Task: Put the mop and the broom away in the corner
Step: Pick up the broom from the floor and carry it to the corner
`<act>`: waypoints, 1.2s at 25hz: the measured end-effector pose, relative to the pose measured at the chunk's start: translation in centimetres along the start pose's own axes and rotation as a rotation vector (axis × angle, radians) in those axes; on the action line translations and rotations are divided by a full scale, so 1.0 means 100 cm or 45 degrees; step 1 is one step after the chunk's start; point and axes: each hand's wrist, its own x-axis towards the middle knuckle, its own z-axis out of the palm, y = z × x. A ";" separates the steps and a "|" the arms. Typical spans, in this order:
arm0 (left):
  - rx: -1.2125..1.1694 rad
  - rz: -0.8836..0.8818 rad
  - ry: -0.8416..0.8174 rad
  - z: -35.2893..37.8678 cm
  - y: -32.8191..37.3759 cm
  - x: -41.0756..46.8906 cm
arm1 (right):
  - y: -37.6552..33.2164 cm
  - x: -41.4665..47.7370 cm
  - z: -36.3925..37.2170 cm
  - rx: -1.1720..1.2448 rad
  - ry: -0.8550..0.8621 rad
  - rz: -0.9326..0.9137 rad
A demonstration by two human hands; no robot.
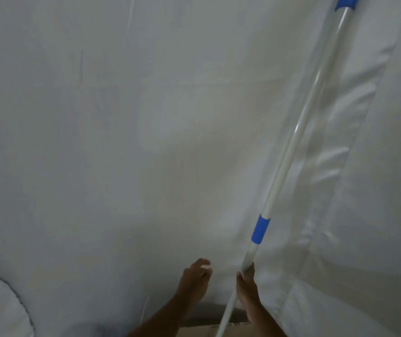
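A long white pole [299, 127] with a blue sleeve [260, 229] and a blue cap [346, 2] at the top slants up to the right in front of a white draped wall. Its head is out of view, so I cannot tell whether it is the mop or the broom. My right hand [249, 288] grips the pole just below the blue sleeve. My left hand [194, 282] hovers a little to the left of the pole, blurred, fingers loosely apart, holding nothing. No second tool is in view.
White cloth [121, 117] covers the wall ahead, and a folded seam [328, 190] runs down the right side like a corner. A pale cushioned edge [2, 295] curves at the lower left. A strip of brown cardboard [201, 330] shows at the bottom.
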 end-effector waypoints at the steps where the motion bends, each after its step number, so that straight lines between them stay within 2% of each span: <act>1: -0.007 -0.055 0.039 -0.014 -0.020 -0.013 | -0.006 -0.003 0.002 0.027 0.008 -0.007; 4: 0.072 -0.061 0.141 -0.060 -0.045 -0.037 | -0.035 -0.018 0.016 0.133 0.215 -0.063; 6: 0.249 0.047 0.248 -0.090 -0.038 -0.046 | -0.066 -0.039 0.030 0.125 0.357 -0.227; 9: 0.604 0.225 0.516 -0.163 -0.023 -0.066 | -0.138 -0.098 0.070 -0.037 0.273 -0.792; 12: 0.913 0.310 0.787 -0.250 -0.027 -0.104 | -0.206 -0.173 0.112 -0.201 0.152 -1.281; 17: 1.114 0.085 1.196 -0.403 -0.070 -0.228 | -0.284 -0.329 0.186 -0.236 -0.006 -1.755; 21: 1.203 -0.049 1.400 -0.497 -0.107 -0.356 | -0.316 -0.462 0.246 -0.175 -0.081 -1.937; 25: 1.252 -0.300 1.580 -0.569 -0.180 -0.516 | -0.311 -0.626 0.330 -0.074 -0.317 -2.089; 30: 1.224 -0.580 1.686 -0.596 -0.282 -0.678 | -0.270 -0.795 0.419 0.057 -0.629 -2.213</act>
